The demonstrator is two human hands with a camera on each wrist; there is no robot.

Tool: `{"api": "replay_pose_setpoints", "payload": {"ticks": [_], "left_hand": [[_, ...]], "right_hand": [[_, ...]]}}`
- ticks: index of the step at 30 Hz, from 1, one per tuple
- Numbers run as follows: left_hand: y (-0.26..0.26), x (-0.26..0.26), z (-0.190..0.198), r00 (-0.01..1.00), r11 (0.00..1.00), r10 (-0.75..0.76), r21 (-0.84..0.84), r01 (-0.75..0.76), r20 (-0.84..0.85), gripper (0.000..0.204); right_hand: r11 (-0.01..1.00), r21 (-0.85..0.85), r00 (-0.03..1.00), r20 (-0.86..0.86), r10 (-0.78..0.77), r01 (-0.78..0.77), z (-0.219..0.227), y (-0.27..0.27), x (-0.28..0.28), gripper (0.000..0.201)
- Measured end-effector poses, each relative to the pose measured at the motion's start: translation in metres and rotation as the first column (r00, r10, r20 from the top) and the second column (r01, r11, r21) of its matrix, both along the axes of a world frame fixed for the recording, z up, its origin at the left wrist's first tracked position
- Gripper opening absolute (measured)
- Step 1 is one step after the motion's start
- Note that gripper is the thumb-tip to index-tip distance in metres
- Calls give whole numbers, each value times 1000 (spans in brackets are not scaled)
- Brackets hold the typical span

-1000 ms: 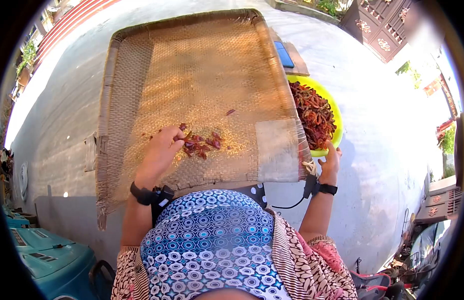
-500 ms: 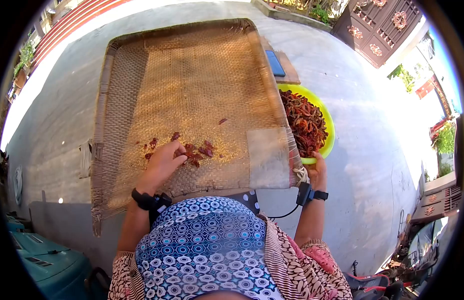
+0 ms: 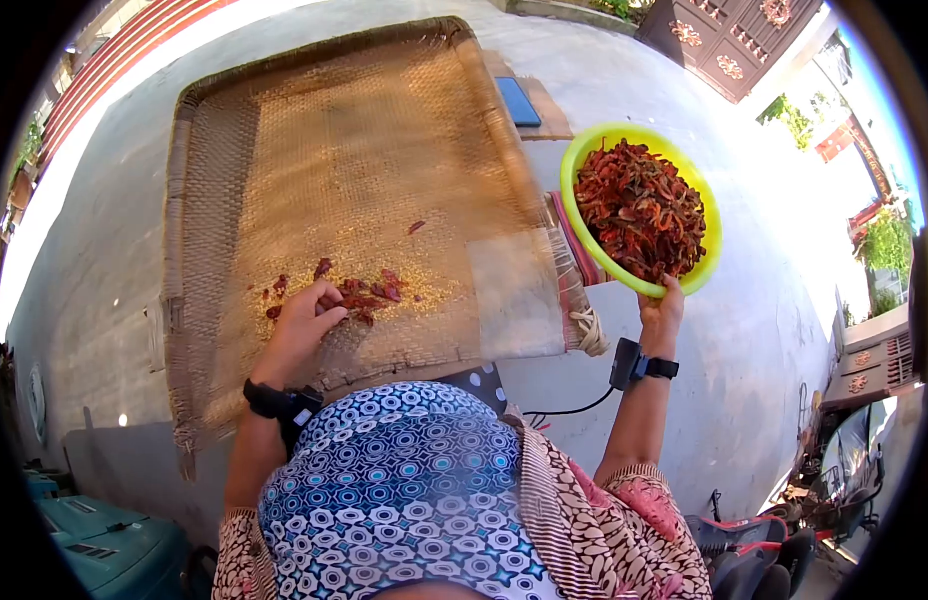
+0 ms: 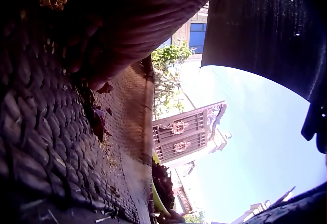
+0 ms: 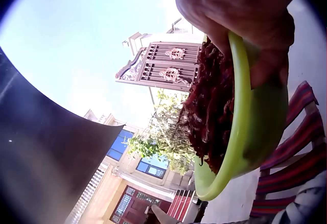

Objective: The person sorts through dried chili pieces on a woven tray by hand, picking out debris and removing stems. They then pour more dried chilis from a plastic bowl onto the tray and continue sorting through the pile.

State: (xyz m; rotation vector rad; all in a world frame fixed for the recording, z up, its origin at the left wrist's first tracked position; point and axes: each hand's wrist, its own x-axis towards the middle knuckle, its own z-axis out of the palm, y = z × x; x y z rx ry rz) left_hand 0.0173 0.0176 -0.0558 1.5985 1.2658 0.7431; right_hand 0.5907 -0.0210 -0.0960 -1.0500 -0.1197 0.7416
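Note:
In the head view, my right hand grips the near rim of a yellow-green plastic basin. Dried red chilies heap up inside it. The right wrist view shows the thumb and fingers on either side of the rim, the basin tilted in that view. On the woven bamboo tray, my left hand bends its fingers beside a small pile of dried chili pieces. I cannot tell whether its fingertips pinch any. Yellow seeds lie scattered around the pile.
A blue phone-like slab lies on a board beyond the tray's right side. Red striped fabric covers a seat beneath the basin. Teal machine-like casing stands at lower left; a brown gate is far off.
My right hand has brought the basin out from beside the tray's edge, so its whole rim now shows. My left hand stays by the chili pile, its fingers lower among the pieces.

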Motion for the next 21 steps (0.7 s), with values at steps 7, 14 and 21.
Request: {"api": "replay_pose_setpoints", "payload": {"ticks": [7,14,21], "left_hand": [[1,3,2,995,1000,10,28,-7,-100,14],[4,-2,-5,994,999,-2,41,6,-105,17],[2,-3,-7,985,999,12,36,-7,-169,19]], "right_hand": [[996,89,988,152,-5,-8,91,6,-27,31],[868,324,927,149,345,-375,119,39,-109,44],[840,266,878,216,426,-473,100,96,-225,43]]}}
